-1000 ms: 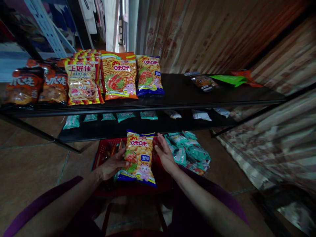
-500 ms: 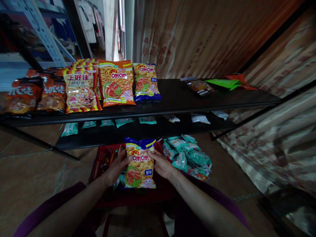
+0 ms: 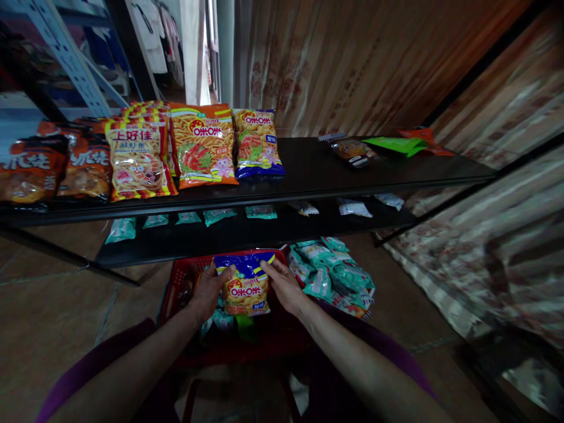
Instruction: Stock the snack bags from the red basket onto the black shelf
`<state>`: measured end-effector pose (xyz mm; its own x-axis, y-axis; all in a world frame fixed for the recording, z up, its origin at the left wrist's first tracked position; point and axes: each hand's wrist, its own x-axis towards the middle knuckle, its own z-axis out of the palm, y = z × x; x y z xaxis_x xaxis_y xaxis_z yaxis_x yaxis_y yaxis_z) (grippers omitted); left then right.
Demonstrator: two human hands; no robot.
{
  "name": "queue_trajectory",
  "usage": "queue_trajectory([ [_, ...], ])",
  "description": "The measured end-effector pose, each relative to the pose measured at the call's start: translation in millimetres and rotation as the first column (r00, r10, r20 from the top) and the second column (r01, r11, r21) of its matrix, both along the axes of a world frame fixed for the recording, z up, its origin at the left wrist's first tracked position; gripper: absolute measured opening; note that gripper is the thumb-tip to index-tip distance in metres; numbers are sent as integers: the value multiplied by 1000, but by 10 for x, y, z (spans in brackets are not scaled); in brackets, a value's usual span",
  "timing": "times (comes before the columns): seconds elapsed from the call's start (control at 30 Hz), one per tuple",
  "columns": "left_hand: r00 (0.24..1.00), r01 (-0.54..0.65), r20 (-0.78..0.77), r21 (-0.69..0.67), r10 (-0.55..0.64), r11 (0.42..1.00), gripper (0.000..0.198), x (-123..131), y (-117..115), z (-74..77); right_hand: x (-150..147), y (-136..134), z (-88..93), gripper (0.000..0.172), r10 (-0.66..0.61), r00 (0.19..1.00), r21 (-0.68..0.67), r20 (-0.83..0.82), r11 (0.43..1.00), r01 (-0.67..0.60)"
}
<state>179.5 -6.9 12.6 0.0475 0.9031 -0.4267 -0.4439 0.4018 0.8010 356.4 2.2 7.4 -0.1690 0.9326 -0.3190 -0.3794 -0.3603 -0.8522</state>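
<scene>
Between my two hands hangs a blue and yellow bag of snacks (image 3: 245,289), its printed front facing me and its top tilted away. My left hand (image 3: 210,294) grips its left upper edge, thumb on the front. On the right upper corner, my right hand (image 3: 282,284) pinches the blue strip. Below the bag is a red basket (image 3: 282,343) holding teal packets (image 3: 222,321) and a green packet (image 3: 245,328). A matching blue and yellow bag (image 3: 258,144) stands on the upper shelf, right beside a larger orange snack bag (image 3: 203,145).
The black upper shelf (image 3: 308,176) also carries red-yellow bags (image 3: 138,158), dark orange-labelled bags (image 3: 88,167), a brown packet (image 3: 352,151) and a flat green packet (image 3: 396,145). Small packets line the lower shelf (image 3: 198,241). A teal packet pile (image 3: 332,273) lies right of the basket.
The held bag has tipped, its top going away from me, so its front looks shorter. Both hands have shifted slightly left, and the right one is now nearer the bag's top corner.
</scene>
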Motion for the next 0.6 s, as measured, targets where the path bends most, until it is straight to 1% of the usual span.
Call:
queue_trajectory([
  [0.1, 999, -17, -30, -18, 17, 1000, 39, 24, -10, 36, -8, 58, -33, 32, -118, 993, -3, 32, 993, 118],
  [0.17, 997, -35, -66, -30, 33, 999, 39, 31, -13, 68, -8, 89, -49, 31, -153, 987, 5, 47, 988, 153],
  [0.3, 988, -53, -143, -7, 51, 999, 43, 17, -23, 120, 6, 139, -52, 31, -176, 983, 31, 50, 984, 174],
  [0.47, 992, 24, -130, 92, -12, 995, 58, -19, -42, 134, 15, 172, -5, 30, -219, 973, 72, 73, 974, 214],
  [0.53, 991, 25, -130, 120, -9, 992, 56, -26, -41, 108, 8, 177, 17, 29, -236, 967, 87, 100, 970, 228],
  [0.6, 989, 8, -146, 139, 13, 990, 48, -25, -39, 76, -1, 183, 41, 30, -248, 960, 99, 126, 967, 236],
])
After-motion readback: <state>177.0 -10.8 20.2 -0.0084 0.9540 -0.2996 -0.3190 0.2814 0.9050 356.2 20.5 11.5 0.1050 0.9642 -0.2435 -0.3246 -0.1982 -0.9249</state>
